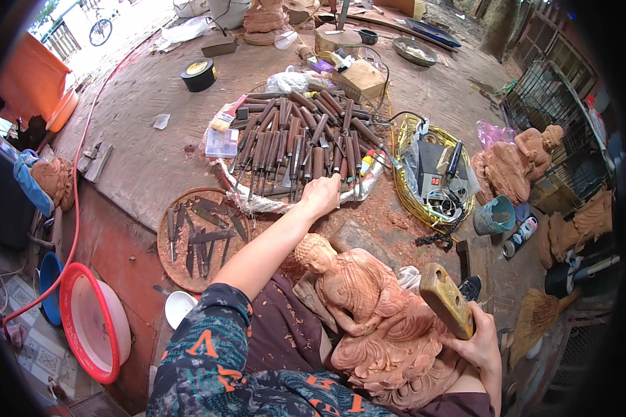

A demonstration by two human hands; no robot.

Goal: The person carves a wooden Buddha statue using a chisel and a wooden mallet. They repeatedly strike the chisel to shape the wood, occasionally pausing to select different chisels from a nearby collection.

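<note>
A reddish wooden carving of a seated robed figure (368, 295) lies tilted across my lap, its knobbed-hair head toward the upper left. My right hand (478, 346) is closed round the lower end of a worn wooden mallet (444, 295), a flat block with dark holes, beside the carving's base. Stretched forward, my left hand (320, 197) is at the near edge of a round tray full of carving chisels (295, 135) with brown handles. Its fingers are closed on a chisel there; their grip hides most of it.
Left of my arm sits a round basket (165, 243) of dark blades. A yellow basket (467, 201) with an electric control box stands right of the chisels. Other carvings (504, 170) and a spray can (520, 236) are at the right. A red-rimmed basin (111, 326) stands left.
</note>
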